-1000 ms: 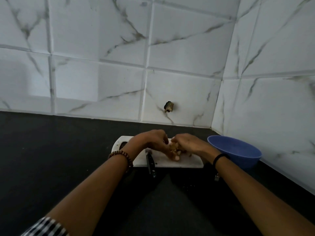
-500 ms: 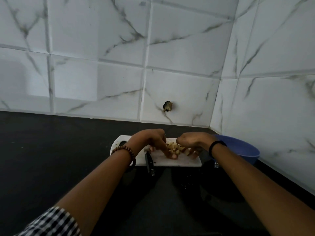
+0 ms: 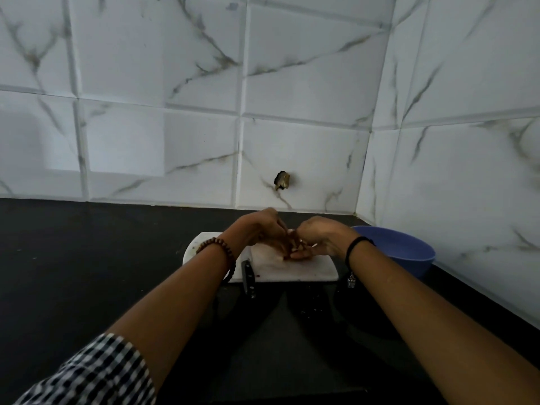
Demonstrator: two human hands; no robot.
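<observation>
A white cutting board (image 3: 309,273) lies on the black counter near the back wall. Over its middle, my left hand (image 3: 263,232) and my right hand (image 3: 318,238) meet, fingers curled inward around a small heap of pale chopped food pieces (image 3: 293,252), which they mostly hide. A black-handled knife (image 3: 248,277) lies on the board's front left part, its handle sticking out over the front edge. A blue bowl (image 3: 406,249) stands just right of the board, behind my right wrist.
The black counter (image 3: 87,273) runs wide to the left and toward me. White marble-look tiled walls meet in a corner behind the bowl. A small dark fitting (image 3: 282,180) sticks out of the back wall above the board. Small crumbs (image 3: 309,312) lie in front of the board.
Half a second ago the hands were slightly apart with the chopped pieces showing between them. Now they have closed together around the heap.
</observation>
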